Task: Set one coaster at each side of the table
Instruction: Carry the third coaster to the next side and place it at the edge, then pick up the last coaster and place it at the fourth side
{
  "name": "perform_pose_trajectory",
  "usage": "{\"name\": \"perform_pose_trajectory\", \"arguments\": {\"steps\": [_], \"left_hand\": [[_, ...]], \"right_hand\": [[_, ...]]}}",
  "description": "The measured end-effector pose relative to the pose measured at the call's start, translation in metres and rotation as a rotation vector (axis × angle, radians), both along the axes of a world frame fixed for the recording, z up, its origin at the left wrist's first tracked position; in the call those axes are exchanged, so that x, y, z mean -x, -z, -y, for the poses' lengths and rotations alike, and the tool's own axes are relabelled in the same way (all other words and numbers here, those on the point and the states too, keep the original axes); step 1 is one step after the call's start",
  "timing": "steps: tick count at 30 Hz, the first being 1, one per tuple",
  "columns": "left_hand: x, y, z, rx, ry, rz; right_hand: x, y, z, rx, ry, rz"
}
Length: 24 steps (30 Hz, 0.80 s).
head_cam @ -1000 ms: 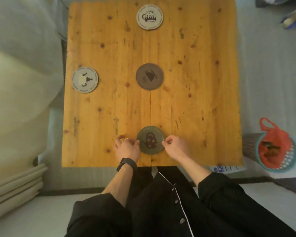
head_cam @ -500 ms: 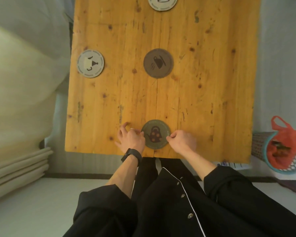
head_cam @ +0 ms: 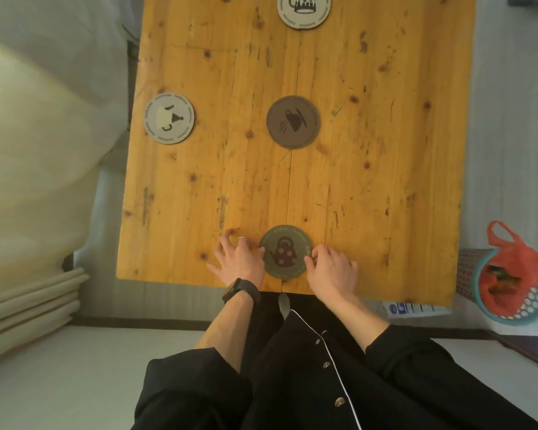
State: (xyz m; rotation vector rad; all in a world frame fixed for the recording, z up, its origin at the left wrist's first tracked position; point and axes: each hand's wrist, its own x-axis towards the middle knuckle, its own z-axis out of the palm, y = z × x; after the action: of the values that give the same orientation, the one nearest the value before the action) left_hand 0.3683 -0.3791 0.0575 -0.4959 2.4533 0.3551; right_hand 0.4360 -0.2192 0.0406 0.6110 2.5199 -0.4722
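A green coaster with a teapot picture (head_cam: 284,251) lies flat near the front edge of the wooden table (head_cam: 370,181). My left hand (head_cam: 238,262) touches its left rim with fingers spread; my right hand (head_cam: 331,270) pinches its right rim. A brown coaster (head_cam: 293,121) lies in the table's middle. A pale coaster (head_cam: 168,118) sits at the left side and a white one (head_cam: 303,9) at the far side, partly cut off by the frame.
A teal basket holding a red bag (head_cam: 510,280) stands on the floor right of the table. Pale bedding (head_cam: 28,150) lies along the left side. A printed box (head_cam: 416,308) sits under the table's front right corner.
The view has tilted down and closer, so the far coaster slid toward the top edge. Both hands stay at the green coaster's rim; it has barely shifted.
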Motion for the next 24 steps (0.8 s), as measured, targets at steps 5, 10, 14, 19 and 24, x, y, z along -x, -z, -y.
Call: {"name": "perform_pose_trajectory", "arguments": {"steps": [5, 10, 14, 19, 24], "left_hand": [[0.002, 0.002, -0.001, 0.039, 0.076, 0.027], [0.011, 0.001, -0.003, -0.047, 0.406, 0.019], [0.039, 0.002, -0.010, -0.205, 0.410, -0.073], [0.114, 0.015, -0.025, -0.187, 0.408, -0.220], [0.181, 0.043, -0.035, -0.114, 0.485, -0.269]], "right_hand": [[0.002, -0.002, -0.006, 0.031, -0.216, -0.044], [0.029, -0.004, -0.018, 0.134, -0.380, 0.095], [0.066, -0.009, -0.037, 0.227, -0.330, 0.206], [0.145, -0.018, -0.055, 0.196, -0.078, 0.012], [0.221, -0.001, -0.056, 0.142, 0.121, -0.102]]}}
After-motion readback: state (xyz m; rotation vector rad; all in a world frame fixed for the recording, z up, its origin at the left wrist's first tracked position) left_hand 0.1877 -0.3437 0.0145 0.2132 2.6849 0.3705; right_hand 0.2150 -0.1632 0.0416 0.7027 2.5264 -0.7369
